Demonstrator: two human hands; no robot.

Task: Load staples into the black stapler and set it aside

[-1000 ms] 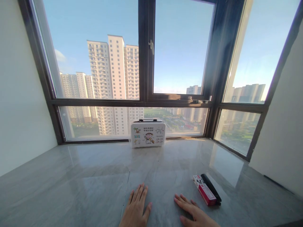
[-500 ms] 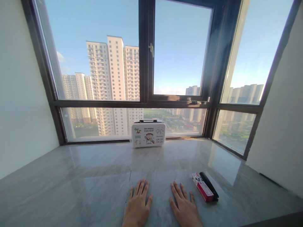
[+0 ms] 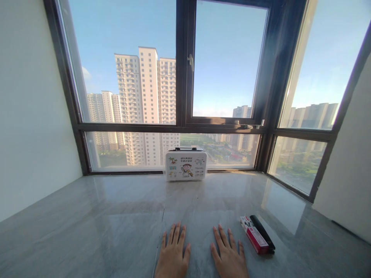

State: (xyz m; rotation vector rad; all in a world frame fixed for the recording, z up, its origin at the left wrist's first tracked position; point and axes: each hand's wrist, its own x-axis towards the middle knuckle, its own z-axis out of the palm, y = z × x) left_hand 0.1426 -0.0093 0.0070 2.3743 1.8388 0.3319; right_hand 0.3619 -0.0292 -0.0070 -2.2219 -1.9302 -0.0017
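Observation:
My left hand (image 3: 173,256) lies flat on the grey marble sill (image 3: 101,227), fingers stretched forward, holding nothing. Beside it my right hand (image 3: 228,255) also rests palm down with fingers spread, empty. Just right of my right hand lies a red and white box (image 3: 254,239), with a slim black object (image 3: 263,233) alongside it; neither hand touches them. Far ahead, a small white case (image 3: 186,166) with cartoon pictures and a dark handle stands upright against the window.
A large dark-framed window (image 3: 182,96) fills the far side, with tall buildings outside. White walls close in the sill on the left (image 3: 31,116) and right (image 3: 350,170). A seam in the marble runs from near my left hand forward.
My right hand has turned from angled to pointing straight forward, parallel to the left. The view has shifted slightly, so everything sits a little further right in the picture.

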